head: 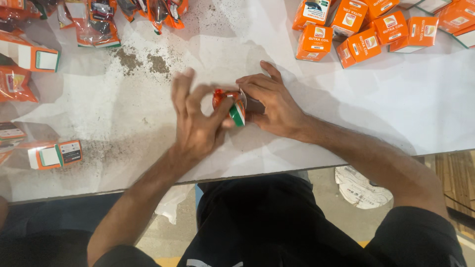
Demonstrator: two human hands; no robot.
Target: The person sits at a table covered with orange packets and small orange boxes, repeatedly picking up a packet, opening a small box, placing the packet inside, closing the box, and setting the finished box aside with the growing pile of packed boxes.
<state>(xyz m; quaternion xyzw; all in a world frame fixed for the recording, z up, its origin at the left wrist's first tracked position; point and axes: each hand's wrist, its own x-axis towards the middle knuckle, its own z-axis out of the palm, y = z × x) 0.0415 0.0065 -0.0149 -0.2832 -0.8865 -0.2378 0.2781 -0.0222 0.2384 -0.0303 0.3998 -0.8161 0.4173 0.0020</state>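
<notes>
— What has the person got between the hands there?

— A small orange packet [232,103] with a green and white end, held just above the white table [346,99], right in the middle, close to the near edge. The left hand [198,118] is curled round its left side, thumb pressed against the green end, the other fingers lifted and a bit blurred. The right hand [272,101] is closed on the other side, fingers bent over the top, and there is something dark [255,105] tucked under those fingers, touching the packet. I can't tell what it is.

— So both hands are gripping the same packet?

— Yes, both are clamped on it from opposite sides, neither one spread open.

— And around them?

— Far right, at the back of the table, a cluster of small orange boxes [363,29], some upright, some tipped on their sides, well apart from the hands. Along the back left, a row of clear and orange pouches [99,22]. Down the left edge lie flattened orange cartons [52,154] with white and green panels. Between the pouches and the hands there is dark powder [143,62] scattered on the table. A crumpled paper disc [361,188] lies on the floor below the table's edge, beside the person's right arm.
</notes>
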